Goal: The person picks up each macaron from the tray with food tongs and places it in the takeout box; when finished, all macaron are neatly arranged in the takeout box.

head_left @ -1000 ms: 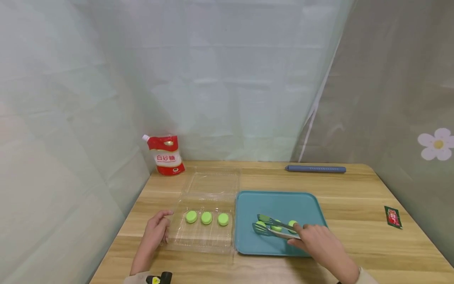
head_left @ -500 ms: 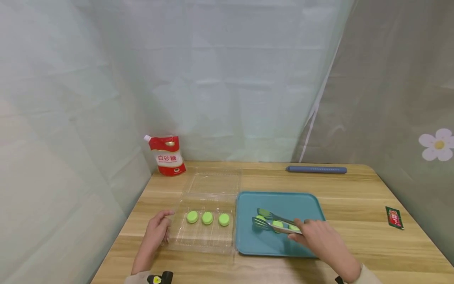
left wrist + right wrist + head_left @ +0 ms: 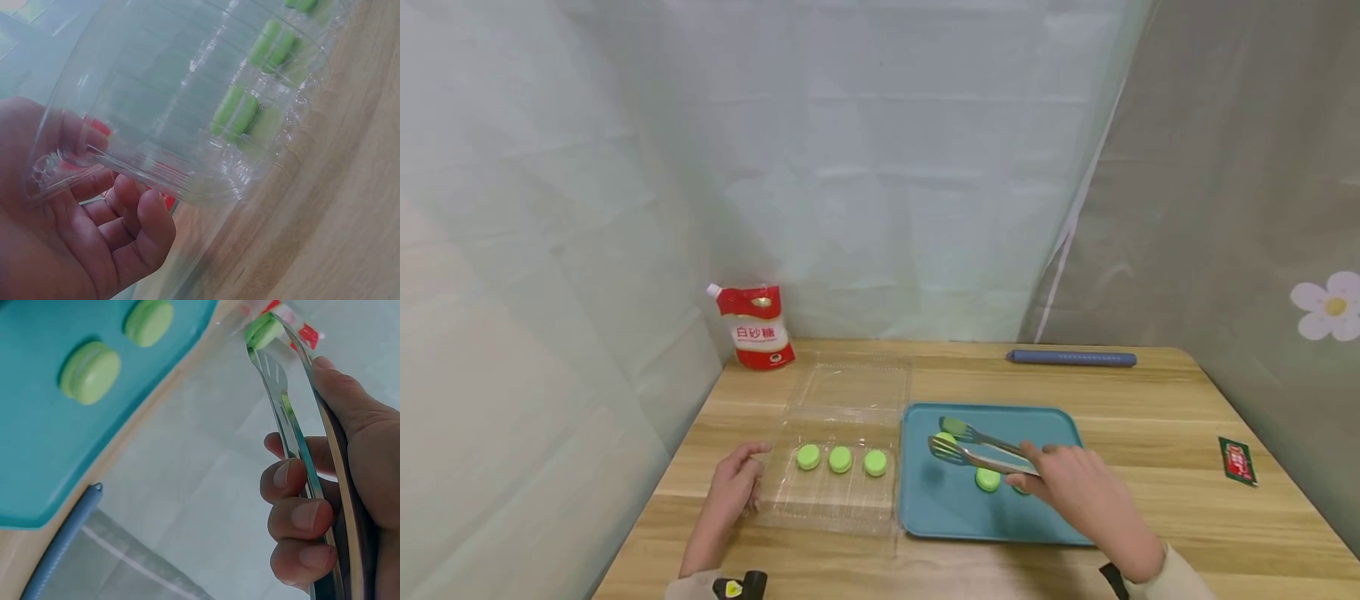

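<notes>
In the head view, my right hand (image 3: 1078, 492) grips metal food tongs (image 3: 992, 460) above the blue tray (image 3: 940, 517). Between the tong tips sits a green macaron (image 3: 264, 330), lifted clear of the tray in the right wrist view. Two other green macarons (image 3: 91, 373) lie on the tray, one partly behind the tongs in the head view. My left hand (image 3: 732, 487) holds the left edge of a clear plastic box (image 3: 827, 508), its thumb and curled fingers at the rim. Three green macarons (image 3: 840, 459) stand in a row inside the box, whose lid (image 3: 853, 387) lies folded back.
A red and white sugar pouch (image 3: 757, 329) stands at the table's back left. Along the back edge lies a blue stick-shaped object (image 3: 1071, 358). A small green and red packet (image 3: 1237, 461) is near the right edge. Pale curtains (image 3: 880, 208) hang around the wooden table (image 3: 1157, 450).
The right hand has raised the tongs, and the leftmost macaron on the tray has come up between their tips. My left hand stays at the box.
</notes>
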Motion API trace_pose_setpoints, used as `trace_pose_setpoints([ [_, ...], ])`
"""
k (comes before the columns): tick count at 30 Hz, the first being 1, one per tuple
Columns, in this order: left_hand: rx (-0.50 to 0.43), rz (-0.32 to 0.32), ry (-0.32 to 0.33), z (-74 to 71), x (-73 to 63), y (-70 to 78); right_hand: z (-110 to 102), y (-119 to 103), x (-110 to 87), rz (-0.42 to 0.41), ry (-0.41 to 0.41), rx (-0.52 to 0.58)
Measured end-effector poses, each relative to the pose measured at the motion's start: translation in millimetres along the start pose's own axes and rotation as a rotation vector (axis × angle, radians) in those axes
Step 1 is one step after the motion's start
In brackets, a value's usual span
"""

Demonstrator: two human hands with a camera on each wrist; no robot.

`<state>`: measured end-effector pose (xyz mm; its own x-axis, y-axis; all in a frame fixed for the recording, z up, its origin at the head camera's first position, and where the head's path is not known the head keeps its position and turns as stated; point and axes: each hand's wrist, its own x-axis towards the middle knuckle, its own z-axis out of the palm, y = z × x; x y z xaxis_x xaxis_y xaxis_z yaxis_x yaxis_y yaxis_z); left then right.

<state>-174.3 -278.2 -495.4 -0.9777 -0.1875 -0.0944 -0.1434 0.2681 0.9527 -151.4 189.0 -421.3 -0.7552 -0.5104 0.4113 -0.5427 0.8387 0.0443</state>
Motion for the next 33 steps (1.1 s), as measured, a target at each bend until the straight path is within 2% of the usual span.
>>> trace_pose_setpoints([
  [8,0.006,-0.008,0.012,-1.6,-0.2,0.4,-8,-12,15.7,-0.041,-0.026,0.001],
  [14,-0.004,0.006,0.01,-1.5,-1.3,-0.7,-4,-22,27.4,-0.092,0.0,0.017],
  [23,-0.017,-0.009,0.013,-2.2,-5.6,-1.8,-2,-35,40.4,-0.128,-0.014,0.044],
  [33,-0.011,0.029,0.006,0.2,-3.3,0.1,0,-48,52.7,-0.165,-0.041,0.059],
])
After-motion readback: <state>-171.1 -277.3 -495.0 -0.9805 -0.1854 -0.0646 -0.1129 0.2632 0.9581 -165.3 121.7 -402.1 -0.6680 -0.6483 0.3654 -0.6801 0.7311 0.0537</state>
